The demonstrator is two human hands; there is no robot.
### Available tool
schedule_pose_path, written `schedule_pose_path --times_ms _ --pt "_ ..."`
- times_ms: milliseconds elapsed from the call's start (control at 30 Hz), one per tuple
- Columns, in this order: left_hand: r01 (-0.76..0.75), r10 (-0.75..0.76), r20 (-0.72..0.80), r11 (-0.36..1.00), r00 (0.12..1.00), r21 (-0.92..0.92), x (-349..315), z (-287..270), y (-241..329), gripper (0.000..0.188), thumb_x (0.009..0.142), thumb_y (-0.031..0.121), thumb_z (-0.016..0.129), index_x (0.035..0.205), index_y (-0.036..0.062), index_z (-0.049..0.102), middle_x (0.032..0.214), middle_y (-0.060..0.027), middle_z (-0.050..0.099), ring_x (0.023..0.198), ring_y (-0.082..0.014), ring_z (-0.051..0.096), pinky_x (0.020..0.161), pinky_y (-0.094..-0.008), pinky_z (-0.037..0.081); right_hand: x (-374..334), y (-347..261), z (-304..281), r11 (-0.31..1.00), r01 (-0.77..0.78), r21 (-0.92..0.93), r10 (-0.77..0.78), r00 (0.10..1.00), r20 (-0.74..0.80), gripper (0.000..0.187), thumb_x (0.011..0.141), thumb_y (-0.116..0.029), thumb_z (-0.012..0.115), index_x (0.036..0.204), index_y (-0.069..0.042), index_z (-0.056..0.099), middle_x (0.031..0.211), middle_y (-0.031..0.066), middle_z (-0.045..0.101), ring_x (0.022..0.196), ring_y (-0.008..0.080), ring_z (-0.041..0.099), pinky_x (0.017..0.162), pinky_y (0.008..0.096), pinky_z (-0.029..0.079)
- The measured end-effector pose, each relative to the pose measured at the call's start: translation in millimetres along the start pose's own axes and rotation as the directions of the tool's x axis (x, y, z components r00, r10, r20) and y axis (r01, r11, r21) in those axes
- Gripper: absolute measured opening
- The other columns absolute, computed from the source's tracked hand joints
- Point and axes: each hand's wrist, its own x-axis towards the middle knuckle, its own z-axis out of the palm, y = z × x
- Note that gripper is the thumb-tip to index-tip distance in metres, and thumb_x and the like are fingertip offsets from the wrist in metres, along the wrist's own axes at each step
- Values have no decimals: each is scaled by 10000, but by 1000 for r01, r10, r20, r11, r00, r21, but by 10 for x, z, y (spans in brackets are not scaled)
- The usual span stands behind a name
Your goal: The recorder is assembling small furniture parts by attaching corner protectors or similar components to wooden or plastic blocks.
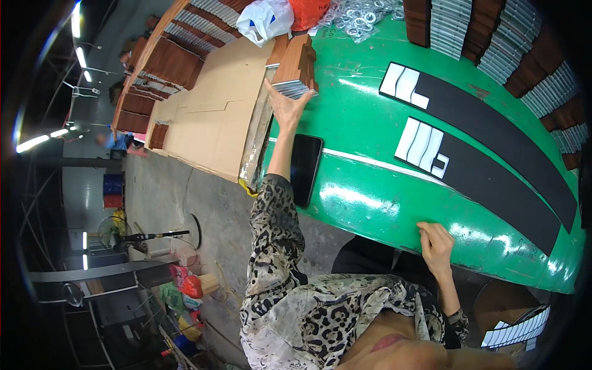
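Observation:
My left hand [288, 110] reaches forward with thumb and index finger spread wide, at the near end of a short stack of brown wood-look pieces with grey edges [296, 66]. Whether it presses on the stack, I cannot tell. A dark smartphone [306, 169] lies beside my left forearm. My right hand [438, 243] rests at the near edge of the green table [357, 148], fingers curled in, with nothing visible in them. Beyond it lie two long black strips, one farther [487, 117] and one nearer [493, 188], with white wavy-patterned pieces [419, 145] at their left ends.
Tall rows of brown and grey stacked pieces [453, 28] line the far right edge. A white plastic bag [265, 21], a red bag [308, 12] and clear-bagged rings [361, 21] sit at the back. On the left stands a cardboard-covered surface [216, 111]; a fan [117, 233] is beyond it.

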Motion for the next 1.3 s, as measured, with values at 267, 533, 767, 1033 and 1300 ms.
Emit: schedule_pose_path --times_ms 267,533,767,1033,1300 --pt "310 -324 2 905 946 293 -141 268 411 1287 491 363 851 1430 43 30 1373 -252 345 1229 -410 379 1019 -457 322 -3 8 -31 1000 16 18 -16 1000 -4 153 741 43 613 868 -40 635 800 97 634 670 254 597 598 341 464" --pt "180 -175 -45 972 984 153 -157 138 394 1188 484 254 826 1429 117 119 1069 -282 491 1024 -429 472 899 -469 396 247 -101 -107 937 -205 283 154 969 192 149 816 -23 577 949 -25 645 847 84 658 740 185 617 662 313 481" --pt "35 -36 7 991 999 128 -538 -95 574 1143 498 237 835 1408 102 156 1068 -276 478 1010 -413 478 888 -465 402 1826 -355 807 625 -511 590 247 846 472 665 896 -432 514 1374 -18 311 1352 205 408 1264 276 395 1014 379 352" --pt "0 -8 103 997 995 83 -1198 -474 886 1099 499 194 831 1389 46 205 1113 -271 465 1031 -403 456 891 -466 398 2413 -577 1419 257 -708 658 316 705 635 909 758 -621 593 1351 7 309 1268 211 425 1128 279 483 913 398 427" --pt "-264 287 262 957 921 -120 -1970 -947 1150 1195 463 169 900 1392 84 152 1332 -293 156 1173 -470 347 964 -479 360 1446 -856 740 288 -583 759 536 755 377 972 712 -379 724 1379 44 157 1203 207 446 1116 281 488 897 440 415"
